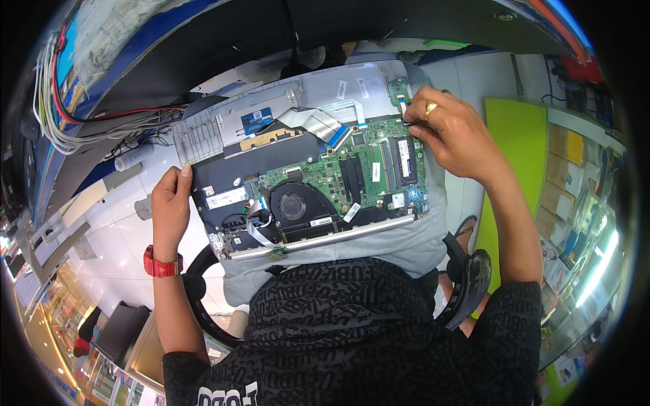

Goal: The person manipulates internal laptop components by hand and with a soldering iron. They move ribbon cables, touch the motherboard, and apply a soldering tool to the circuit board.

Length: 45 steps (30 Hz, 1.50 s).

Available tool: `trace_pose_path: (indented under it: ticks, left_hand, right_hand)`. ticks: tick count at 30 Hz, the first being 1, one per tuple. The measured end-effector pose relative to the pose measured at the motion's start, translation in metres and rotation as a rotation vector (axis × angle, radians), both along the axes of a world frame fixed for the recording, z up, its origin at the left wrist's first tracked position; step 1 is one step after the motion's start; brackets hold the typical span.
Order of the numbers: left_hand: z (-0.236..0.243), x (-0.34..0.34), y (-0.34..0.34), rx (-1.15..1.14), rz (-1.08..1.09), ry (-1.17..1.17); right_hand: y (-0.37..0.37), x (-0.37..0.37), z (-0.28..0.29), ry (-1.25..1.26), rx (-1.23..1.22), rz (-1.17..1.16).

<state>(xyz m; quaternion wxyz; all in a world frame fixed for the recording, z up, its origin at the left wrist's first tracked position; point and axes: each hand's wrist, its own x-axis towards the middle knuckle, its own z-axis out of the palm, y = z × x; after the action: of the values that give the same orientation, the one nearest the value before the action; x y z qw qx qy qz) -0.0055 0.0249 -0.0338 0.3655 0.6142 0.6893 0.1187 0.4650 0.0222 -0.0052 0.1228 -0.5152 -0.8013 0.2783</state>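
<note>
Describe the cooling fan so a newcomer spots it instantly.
Start at the opened laptop, centre frame. Find its green motherboard; at that board's lower-left edge, above the silver strip, sits the black cooling fan. It's the one large round part, whereas the white-labelled SSD to its left is narrow and flat.

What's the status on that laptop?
Left hand holding laptop's edge. Right hand at small white cable, hiding its end. Laptop opened, green board exposed.

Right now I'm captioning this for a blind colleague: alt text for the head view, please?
An opened laptop base lies across a person's grey-clad lap, its green circuit board and black fan exposed. The left hand grips the base's left edge; the right hand has its fingertips at the board's upper right corner, near a small white ribbon cable.
</note>
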Motion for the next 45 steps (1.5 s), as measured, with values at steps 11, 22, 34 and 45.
trace_pose_path:
  ticks: [11,22,34,45]
  left_hand:
    - [0.002,0.003,0.000,-0.004,0.014,-0.008]
    - [0.000,0.000,0.000,-0.008,0.015,-0.048]
    - [-0.004,-0.002,-0.001,0.004,0.010,-0.056]
    - [-0.005,0.000,0.001,-0.006,0.006,-0.054]
  right_hand:
    - [-0.003,-0.002,0.001,0.003,0.028,-0.034]
    - [-0.002,-0.004,0.002,0.048,-0.028,-0.080]
    - [-0.004,-0.016,-0.002,-0.018,0.009,-0.159]
    - [-0.011,-0.021,-0.010,0.037,0.029,-0.296]
